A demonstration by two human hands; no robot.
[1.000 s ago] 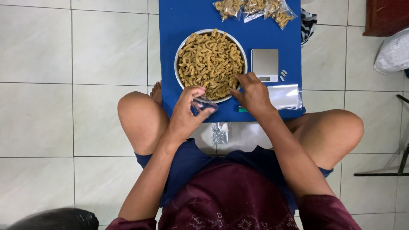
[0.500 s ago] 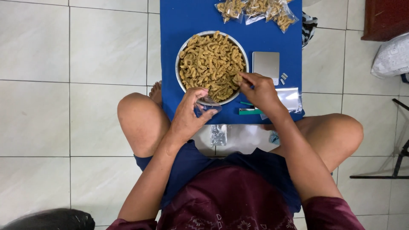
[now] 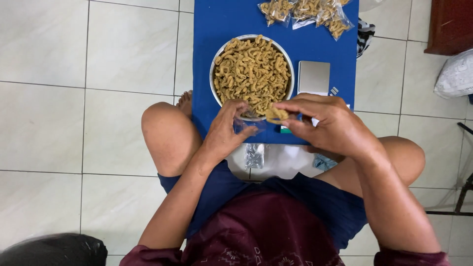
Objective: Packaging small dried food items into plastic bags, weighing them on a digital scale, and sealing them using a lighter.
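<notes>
A round metal bowl full of curled golden snack pieces stands on a blue mat on the tiled floor. My left hand holds a small clear plastic bag open just below the bowl's near rim. My right hand pinches a few snack pieces at the bag's mouth. I sit cross-legged with my knees on either side of the mat.
A small silver scale lies right of the bowl. Several filled clear bags lie at the mat's far edge. An empty clear bag rests between my legs. A white sack and dark furniture stand at right.
My right hand left the bowl with snack pieces and came toward me to the bag's mouth. My left hand has kept holding the bag and shifted slightly.
</notes>
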